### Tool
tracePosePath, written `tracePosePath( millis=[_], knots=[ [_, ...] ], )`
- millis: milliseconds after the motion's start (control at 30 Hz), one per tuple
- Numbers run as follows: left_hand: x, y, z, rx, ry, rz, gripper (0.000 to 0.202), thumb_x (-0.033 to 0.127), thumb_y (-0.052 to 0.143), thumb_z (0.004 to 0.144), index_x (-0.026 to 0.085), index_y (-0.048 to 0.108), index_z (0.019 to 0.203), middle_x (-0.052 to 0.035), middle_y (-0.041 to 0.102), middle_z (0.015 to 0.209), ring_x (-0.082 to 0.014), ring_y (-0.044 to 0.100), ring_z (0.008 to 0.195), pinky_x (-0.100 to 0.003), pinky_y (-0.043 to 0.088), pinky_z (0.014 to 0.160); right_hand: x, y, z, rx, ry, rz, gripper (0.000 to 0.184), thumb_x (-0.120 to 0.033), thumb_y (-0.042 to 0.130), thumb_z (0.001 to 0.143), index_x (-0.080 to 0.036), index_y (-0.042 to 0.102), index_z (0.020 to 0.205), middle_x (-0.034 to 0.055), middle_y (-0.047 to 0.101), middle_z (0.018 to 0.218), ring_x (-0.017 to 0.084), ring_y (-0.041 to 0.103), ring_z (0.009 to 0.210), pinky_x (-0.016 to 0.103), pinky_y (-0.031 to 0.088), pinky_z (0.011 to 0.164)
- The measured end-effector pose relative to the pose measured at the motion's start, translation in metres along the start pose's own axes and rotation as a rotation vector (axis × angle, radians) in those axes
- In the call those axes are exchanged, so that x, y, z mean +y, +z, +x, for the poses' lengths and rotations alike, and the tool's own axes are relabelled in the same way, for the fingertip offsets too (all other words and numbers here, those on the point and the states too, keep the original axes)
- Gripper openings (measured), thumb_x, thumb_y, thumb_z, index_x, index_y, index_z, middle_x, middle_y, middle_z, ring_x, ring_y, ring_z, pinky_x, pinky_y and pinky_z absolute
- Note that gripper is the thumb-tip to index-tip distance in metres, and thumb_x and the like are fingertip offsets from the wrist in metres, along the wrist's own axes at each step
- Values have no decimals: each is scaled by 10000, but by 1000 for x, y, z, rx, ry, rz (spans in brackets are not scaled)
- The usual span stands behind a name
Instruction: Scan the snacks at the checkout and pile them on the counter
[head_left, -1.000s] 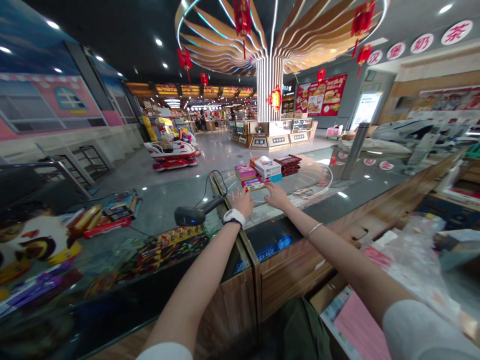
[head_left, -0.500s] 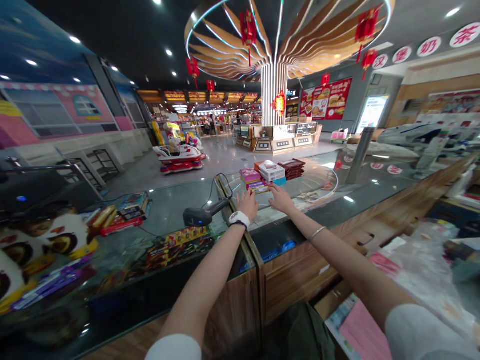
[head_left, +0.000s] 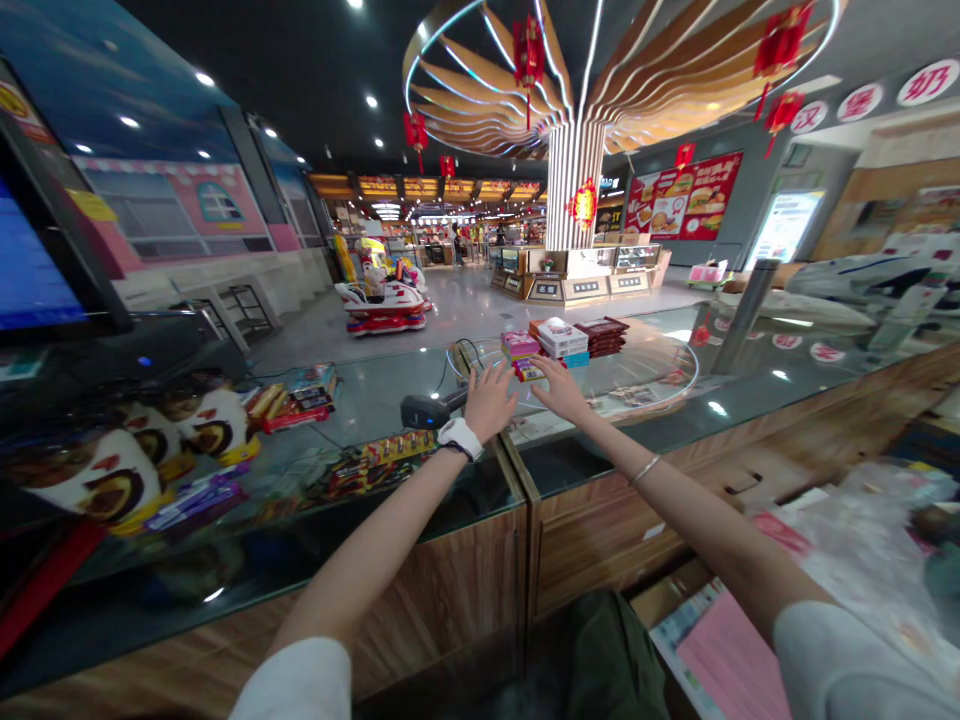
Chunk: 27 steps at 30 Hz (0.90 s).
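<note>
At frame centre, the person's left hand (head_left: 491,402) is spreading open and empty above the glass counter (head_left: 645,395), just beside a barcode scanner (head_left: 427,410), while the open, empty right hand (head_left: 559,388) is stretching just short of a small packet (head_left: 529,370) and stacked boxed goods (head_left: 561,338).

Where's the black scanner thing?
In the head view, the black plastic barcode scanner lies on the glass counter, just left of the person's left hand.

Mall shop: glass counter (head_left: 352,405), barcode scanner (head_left: 426,411), packaged goods (head_left: 561,338), kiosks (head_left: 574,276) beyond.
</note>
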<state>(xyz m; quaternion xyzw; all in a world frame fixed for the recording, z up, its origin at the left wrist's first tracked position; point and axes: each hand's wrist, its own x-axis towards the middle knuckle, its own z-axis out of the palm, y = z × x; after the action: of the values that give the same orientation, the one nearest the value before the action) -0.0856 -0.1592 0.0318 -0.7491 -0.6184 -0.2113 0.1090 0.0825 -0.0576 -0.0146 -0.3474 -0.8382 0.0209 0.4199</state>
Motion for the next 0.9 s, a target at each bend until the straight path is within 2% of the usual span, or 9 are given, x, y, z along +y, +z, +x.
tracePosePath(
  millis=[200,367,600,733,900],
  knots=[
    [-57,-47,-48,138,-119,28,497,295,458,954,199,453,1441,-98,445,1554,-277,382,1451,-570,219,1229,-75,14,7,-27,-149,126,552,-222,555,850,-195,524,1401,118,541,1467,260,506,1350,516,350,1165],
    [-107,-71,-88,184,-248,118,488,299,456,944,193,467,1420,-109,460,1540,-283,404,1435,-565,233,1225,-134,35,17,-78,-242,210,576,-197,552,839,-205,512,1414,110,521,1488,248,484,1369,514,327,1179],
    [-157,-81,-130,185,-331,260,501,261,460,919,144,486,1406,-148,465,1527,-309,413,1423,-569,229,1221,-203,75,31,-164,-330,238,578,-183,558,847,-194,501,1422,108,496,1511,231,462,1388,486,290,1203],
    [-187,-87,-137,187,-335,301,509,220,459,896,146,505,1397,-149,484,1514,-292,426,1414,-534,265,1213,-232,100,38,-219,-351,224,594,-172,574,846,-205,484,1433,106,477,1525,230,444,1401,490,278,1208],
    [-221,-92,-139,202,-381,349,488,173,455,883,123,552,1358,-136,537,1470,-277,468,1380,-466,302,1208,-255,134,44,-267,-346,202,595,-174,568,861,-217,465,1445,101,462,1539,235,436,1408,482,282,1207]
  ],
)
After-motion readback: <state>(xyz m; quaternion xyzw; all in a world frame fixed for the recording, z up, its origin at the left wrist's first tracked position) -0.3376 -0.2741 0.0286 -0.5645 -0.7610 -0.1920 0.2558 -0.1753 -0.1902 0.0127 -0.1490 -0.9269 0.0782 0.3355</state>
